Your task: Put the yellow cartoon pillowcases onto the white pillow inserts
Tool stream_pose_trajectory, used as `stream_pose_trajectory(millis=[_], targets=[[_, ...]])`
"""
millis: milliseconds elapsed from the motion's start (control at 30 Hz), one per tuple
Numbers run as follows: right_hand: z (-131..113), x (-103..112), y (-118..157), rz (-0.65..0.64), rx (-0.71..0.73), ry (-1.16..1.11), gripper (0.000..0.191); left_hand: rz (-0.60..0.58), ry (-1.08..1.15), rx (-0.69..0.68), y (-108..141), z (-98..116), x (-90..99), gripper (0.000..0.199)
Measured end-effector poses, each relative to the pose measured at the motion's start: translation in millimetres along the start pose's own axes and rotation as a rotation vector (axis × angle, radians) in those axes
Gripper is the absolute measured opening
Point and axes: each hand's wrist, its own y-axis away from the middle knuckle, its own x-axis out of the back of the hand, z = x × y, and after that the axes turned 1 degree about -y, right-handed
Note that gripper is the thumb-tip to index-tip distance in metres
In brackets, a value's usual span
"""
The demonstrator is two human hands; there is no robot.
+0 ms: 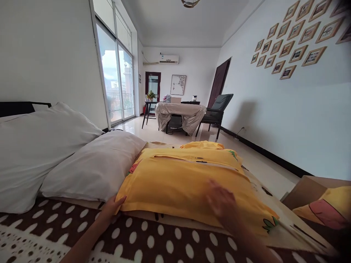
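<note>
A yellow pillow (175,186) with printed fruit patches lies flat on the bed, a long zipper or opening running along its far part. My left hand (112,209) grips the pillow's near left corner, thumb on top of the cloth. Over the right half of the pillow is my right hand (221,201), blurred by motion, its fingers stretched out on or just above the cloth and holding nothing. Whether it presses the pillow is hard to tell.
Two white pillows (95,164) lie at the left. The bed has a brown cover with white dots (170,245). At the right edge, a cardboard box (309,188) holds yellow fabric (336,201). More yellow cloth (203,145) lies beyond the pillow.
</note>
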Motion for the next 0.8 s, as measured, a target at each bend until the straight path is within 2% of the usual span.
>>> stream_pose_trajectory(millis=[100, 200, 300, 367, 433, 500, 533, 600, 700, 800], targets=[[-90.1, -15.2, -22.5, -0.149, 0.326, -0.185, 0.060, 0.066, 0.198, 0.067, -0.8, -0.7, -1.4, 0.039], [-162.3, -46.4, -41.9, -0.242, 0.556, -0.317, 0.073, 0.078, 0.219, 0.086, -4.7, -3.0, 0.1, 0.037], [-202.6, -83.7, -54.6, -0.228, 0.589, -0.329, 0.066, 0.042, 0.238, 0.086, -7.1, -5.3, 3.7, 0.045], [-207.6, -103.4, -56.6, -0.141, 0.577, -0.263, 0.056, 0.007, 0.284, 0.093, -6.6, -5.7, 6.6, 0.051], [-193.1, -113.0, -51.7, -0.012, 0.596, -0.163, 0.053, -0.025, 0.327, 0.104, -4.7, -4.5, 9.1, 0.054], [-158.7, -110.3, -39.8, 0.107, 0.617, -0.046, 0.055, -0.045, 0.324, 0.121, -2.3, -2.3, 10.9, 0.053], [-134.9, -104.8, -31.7, 0.154, 0.606, 0.014, 0.058, -0.054, 0.306, 0.132, -1.3, -1.1, 11.6, 0.053], [-77.5, -88.4, -12.6, 0.207, 0.482, 0.147, 0.065, -0.068, 0.265, 0.150, 0.0, 0.6, 12.5, 0.052], [16.9, -58.9, 19.7, 0.189, 0.277, 0.285, 0.068, -0.074, 0.209, 0.157, -0.4, 0.9, 13.3, 0.052], [98.9, -34.7, 51.8, 0.135, 0.195, 0.392, 0.071, -0.051, 0.185, 0.139, -1.6, -0.6, 12.6, 0.052]])
